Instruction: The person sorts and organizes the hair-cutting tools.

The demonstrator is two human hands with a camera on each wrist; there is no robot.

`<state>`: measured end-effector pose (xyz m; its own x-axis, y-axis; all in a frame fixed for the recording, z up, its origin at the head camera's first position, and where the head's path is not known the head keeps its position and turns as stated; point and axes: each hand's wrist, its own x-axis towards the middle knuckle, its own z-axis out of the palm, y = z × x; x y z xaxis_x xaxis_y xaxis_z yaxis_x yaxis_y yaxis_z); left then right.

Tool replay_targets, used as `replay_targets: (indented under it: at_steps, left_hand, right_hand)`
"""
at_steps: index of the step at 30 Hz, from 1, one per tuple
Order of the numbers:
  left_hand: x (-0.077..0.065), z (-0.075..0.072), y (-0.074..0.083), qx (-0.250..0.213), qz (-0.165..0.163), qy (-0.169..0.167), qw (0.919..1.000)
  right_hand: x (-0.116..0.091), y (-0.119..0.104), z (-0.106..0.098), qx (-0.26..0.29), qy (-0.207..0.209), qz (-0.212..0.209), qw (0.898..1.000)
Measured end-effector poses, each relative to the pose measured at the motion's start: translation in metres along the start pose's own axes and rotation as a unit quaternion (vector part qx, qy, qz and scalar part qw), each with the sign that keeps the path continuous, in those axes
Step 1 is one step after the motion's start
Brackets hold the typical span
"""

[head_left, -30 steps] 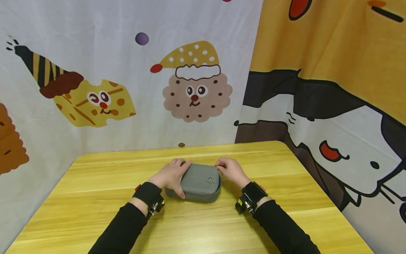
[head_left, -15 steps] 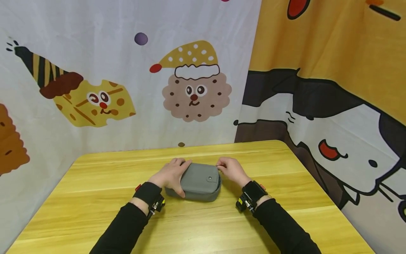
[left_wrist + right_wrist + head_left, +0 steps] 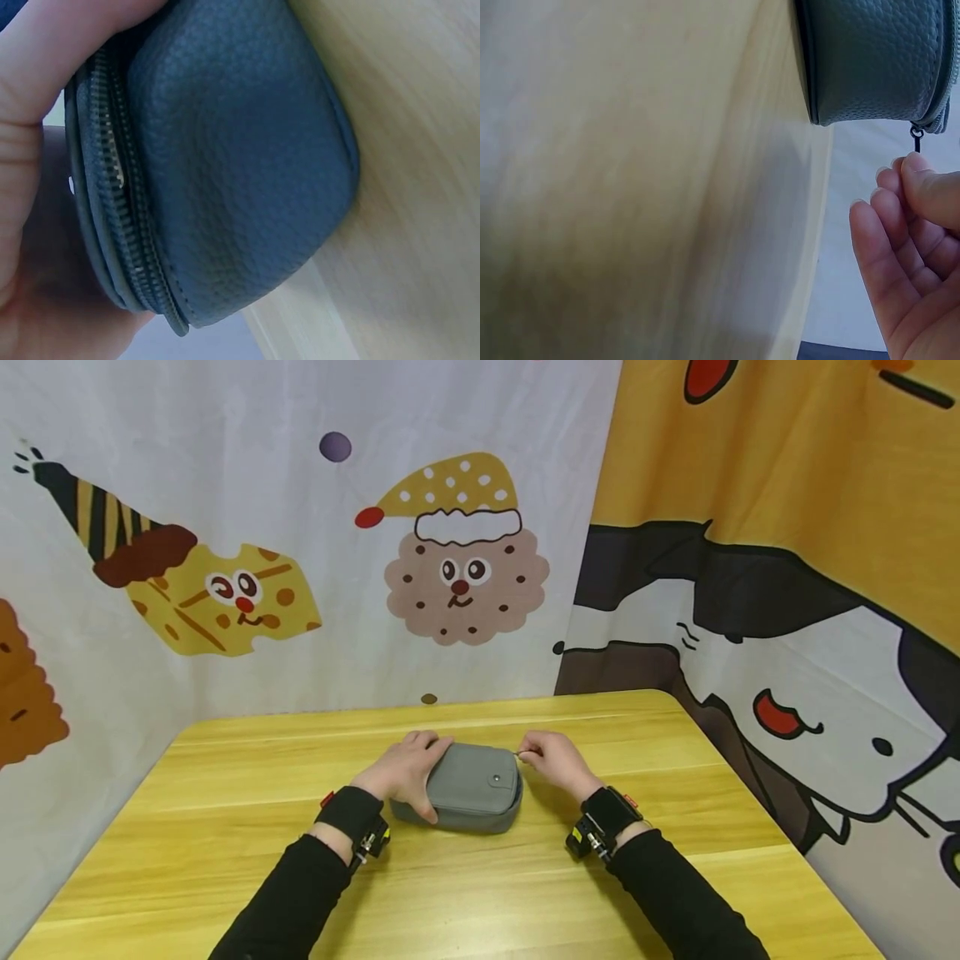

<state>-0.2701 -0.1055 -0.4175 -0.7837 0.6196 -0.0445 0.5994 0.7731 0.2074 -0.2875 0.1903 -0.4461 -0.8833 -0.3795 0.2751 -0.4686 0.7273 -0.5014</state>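
A grey pebbled-leather zip pouch (image 3: 474, 777) lies on the table, its lid with a small snap tab facing up. Across its left end my left hand (image 3: 405, 774) grips it, thumb at the near side and fingers over the far side. The zipper teeth (image 3: 120, 202) run along the side in the left wrist view, where the two rows lie apart. At the far right corner my right hand (image 3: 555, 760) pinches the dark zipper pull (image 3: 917, 139) between thumb and index finger. That pull stands straight out from the pouch's corner.
The pouch rests toward the far side of a light wooden table (image 3: 450, 893). Printed curtains (image 3: 262, 685) hang behind the far edge and along the right side. Camera bands (image 3: 351, 818) are strapped round both wrists.
My right hand has moved slightly to the right, away from the pouch's corner, with the zipper pull still pinched. My left hand keeps its grip and the pouch stays nearly in place.
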Motion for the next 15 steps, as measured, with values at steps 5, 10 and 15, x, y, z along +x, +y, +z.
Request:
replay_targets:
  at_steps: [5,10,15]
  left_hand:
    - [0.0003,0.0,-0.0003,0.006,0.0,0.003,1.0]
    - [0.0001,0.0007,-0.0003,0.005,-0.003,0.003,1.0]
    - [-0.0008,0.0014,-0.0011,0.001,0.001,0.007,1.0]
  right_hand:
    - [-0.002,0.0,-0.0014,-0.008,0.003,-0.011,1.0]
    - [-0.0046,0.0017,-0.0013,-0.018,0.008,-0.018,1.0]
    - [-0.0079,0.0011,-0.0016,-0.02,0.01,-0.026,0.999]
